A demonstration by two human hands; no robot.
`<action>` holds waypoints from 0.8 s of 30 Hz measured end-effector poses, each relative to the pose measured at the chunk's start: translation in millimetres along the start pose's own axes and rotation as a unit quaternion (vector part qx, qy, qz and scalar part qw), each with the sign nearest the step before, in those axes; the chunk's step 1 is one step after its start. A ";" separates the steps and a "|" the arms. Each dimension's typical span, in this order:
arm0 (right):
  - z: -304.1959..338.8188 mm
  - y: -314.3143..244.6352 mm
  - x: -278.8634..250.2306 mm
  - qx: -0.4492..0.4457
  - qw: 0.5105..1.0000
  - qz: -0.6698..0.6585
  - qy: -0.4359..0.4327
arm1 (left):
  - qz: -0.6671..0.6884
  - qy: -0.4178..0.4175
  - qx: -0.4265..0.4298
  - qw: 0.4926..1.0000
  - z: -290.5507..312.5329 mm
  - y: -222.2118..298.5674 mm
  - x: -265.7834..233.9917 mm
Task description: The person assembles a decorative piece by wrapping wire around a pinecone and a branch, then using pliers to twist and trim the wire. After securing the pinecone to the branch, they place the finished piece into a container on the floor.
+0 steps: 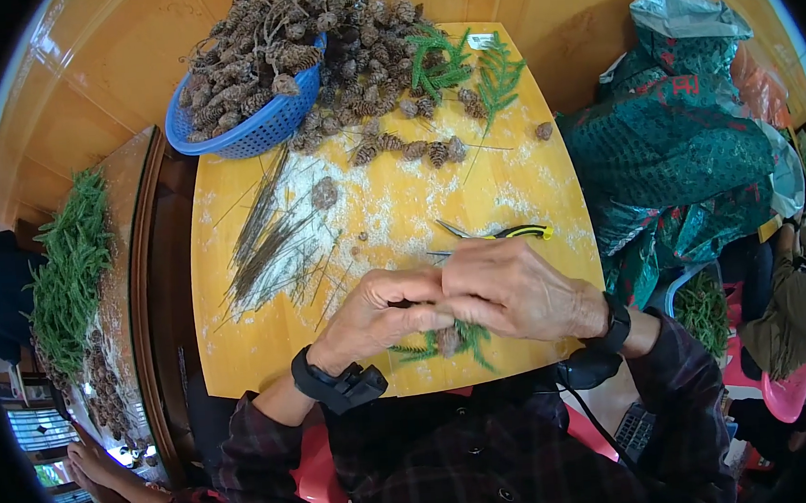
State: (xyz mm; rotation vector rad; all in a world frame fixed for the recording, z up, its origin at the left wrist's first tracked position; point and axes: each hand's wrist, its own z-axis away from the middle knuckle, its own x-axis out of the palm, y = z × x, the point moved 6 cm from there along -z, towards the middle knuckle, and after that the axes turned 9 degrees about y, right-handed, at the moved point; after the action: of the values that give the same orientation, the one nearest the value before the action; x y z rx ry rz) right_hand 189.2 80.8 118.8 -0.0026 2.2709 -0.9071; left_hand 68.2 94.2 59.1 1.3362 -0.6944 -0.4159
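Note:
Near the front edge of the table, my left hand (375, 317) and my right hand (522, 285) meet with fingertips pinched together. Directly under them are a green needle-leaved sprig (474, 338) and a small brown pine cone (448, 342). My right fingers close at the top of the sprig; whatever lies between my left thumb and forefinger is hidden. Just beyond my right hand lies a hand tool with black and yellow handles (525, 232), partly covered by the hand. Farther left on the table is a bundle of thin brown wire-like stems (267, 238).
A blue basket (255, 136) heaped with pine cones (371, 67) stands at the back left. Green sprigs (500, 76) lie at the back right. White flakes dust the table (529, 187). Dark green sacks (667, 149) crowd the right side; another table (129, 205) holds greenery at left, near another person's hands (101, 474).

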 end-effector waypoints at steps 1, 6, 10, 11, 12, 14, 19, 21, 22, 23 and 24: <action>1.8 8.1 0.9 0.123 0.992 -0.013 0.033 | -0.039 0.029 0.012 0.999 -0.3 2.0 -2.1; 20.1 43.6 12.5 0.360 0.914 -0.180 0.040 | -0.131 0.084 0.080 0.985 -1.4 -2.7 -6.8; 18.3 38.1 0.6 0.322 0.934 -0.154 0.011 | 0.038 0.092 -0.035 0.994 1.5 -9.1 -9.5; 9.4 26.3 -8.1 0.256 0.956 -0.144 0.021 | 0.037 0.093 -0.035 0.994 2.7 -8.3 -12.3; 3.7 16.6 -13.7 0.189 0.972 -0.134 0.031 | 0.011 0.072 -0.051 0.996 3.8 -9.8 -13.2; 5.4 12.0 -14.4 0.137 0.985 -0.100 0.016 | -0.015 0.045 -0.065 0.997 4.1 -12.4 -12.1; 7.8 0.3 -11.3 -0.023 0.999 0.042 -0.012 | 0.066 -0.006 -0.125 0.990 9.4 -22.7 -4.0; 8.4 -1.1 -10.2 -0.055 0.996 0.072 -0.005 | 0.073 -0.008 -0.120 0.990 8.9 -20.3 1.1; 8.9 -3.3 -9.4 -0.087 0.991 0.100 0.002 | 0.079 -0.008 -0.116 0.990 8.5 -19.1 3.1; 9.5 -2.2 -9.4 -0.087 0.991 0.100 0.002 | 0.079 -0.008 -0.116 0.990 7.8 -19.4 3.8; 10.8 -4.2 -9.3 -0.117 0.985 0.127 0.002 | 0.085 -0.016 -0.114 0.990 7.0 -19.3 5.1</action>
State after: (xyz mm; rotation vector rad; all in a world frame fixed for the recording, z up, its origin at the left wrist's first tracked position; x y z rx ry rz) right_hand 201.8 73.3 121.2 0.1798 2.3039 -0.5058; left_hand 69.4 81.8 42.0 1.0478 -0.7565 -0.3678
